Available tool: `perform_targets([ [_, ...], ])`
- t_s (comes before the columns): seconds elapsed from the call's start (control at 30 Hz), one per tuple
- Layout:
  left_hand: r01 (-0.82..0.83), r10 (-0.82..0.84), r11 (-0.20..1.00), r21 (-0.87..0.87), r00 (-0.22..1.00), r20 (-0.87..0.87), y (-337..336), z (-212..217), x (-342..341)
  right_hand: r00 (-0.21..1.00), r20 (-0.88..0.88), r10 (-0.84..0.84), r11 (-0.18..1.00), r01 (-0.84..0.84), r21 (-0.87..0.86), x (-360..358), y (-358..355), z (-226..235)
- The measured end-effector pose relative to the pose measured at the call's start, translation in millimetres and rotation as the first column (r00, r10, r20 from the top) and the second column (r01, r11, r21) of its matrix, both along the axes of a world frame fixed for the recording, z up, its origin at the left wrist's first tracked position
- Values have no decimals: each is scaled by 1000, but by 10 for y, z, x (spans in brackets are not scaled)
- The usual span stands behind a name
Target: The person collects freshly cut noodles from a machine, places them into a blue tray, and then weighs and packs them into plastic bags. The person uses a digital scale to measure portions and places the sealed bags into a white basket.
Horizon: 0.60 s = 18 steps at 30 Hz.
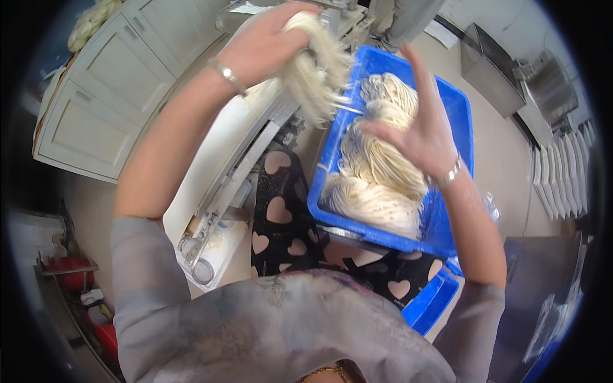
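A bundle of pale fresh noodles [316, 70] hangs from my left hand [271, 41], whose fingers are closed round its upper end. The loose ends are blurred and dangle beside the left rim of a blue plastic crate [465, 115]. More noodles [383, 156] lie in the crate in several folded heaps, in a row from far to near. Over these heaps is my right hand [424, 134], with thumb and fingers spread wide and nothing in it. Whether it touches the noodles beneath cannot be made out.
Left of the crate stands a long machine with a white bed [211, 153] and metal rails. White cabinets [102, 96] line the far left. A second blue crate [434, 300] sits low at my right side. Stacked white packs [562, 172] and a metal cabinet [543, 281] are at the right.
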<state>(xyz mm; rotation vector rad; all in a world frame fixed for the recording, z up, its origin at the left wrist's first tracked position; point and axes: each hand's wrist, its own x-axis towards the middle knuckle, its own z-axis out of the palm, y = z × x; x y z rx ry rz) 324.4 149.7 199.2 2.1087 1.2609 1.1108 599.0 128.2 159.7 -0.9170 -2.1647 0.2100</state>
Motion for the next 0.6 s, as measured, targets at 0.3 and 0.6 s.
perform_targets([
  [0.3,254,-193,905,-342,960,201,-406,-102,1025,852,457,-257,898,385,-213,620,-325,-176],
  [0.6,286,-522,834,-472,685,-508,-887,-975,975,882,426,203,724,159,-672,1407,-877,-666],
])
